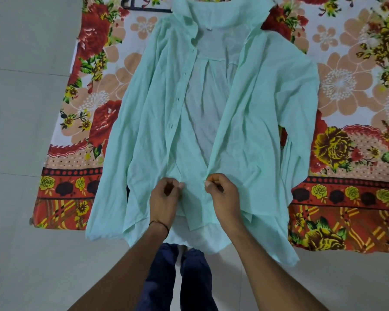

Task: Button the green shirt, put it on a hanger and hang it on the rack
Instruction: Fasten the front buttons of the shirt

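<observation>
A floral sheet [346,86] is lying over the pale floor, and the green shirt [256,108] is lying on it face up, front gaping open from the collar down, a dark hanger [144,9] poking out beside the collar. The left hand [164,196] is pinching the button-side edge low on the front while the right hand [222,194] is pinching the opposite edge, slightly apart. Buttoning appears to be just starting at the bottom: the edges are needing to overlap so a low button passes through its hole.
</observation>
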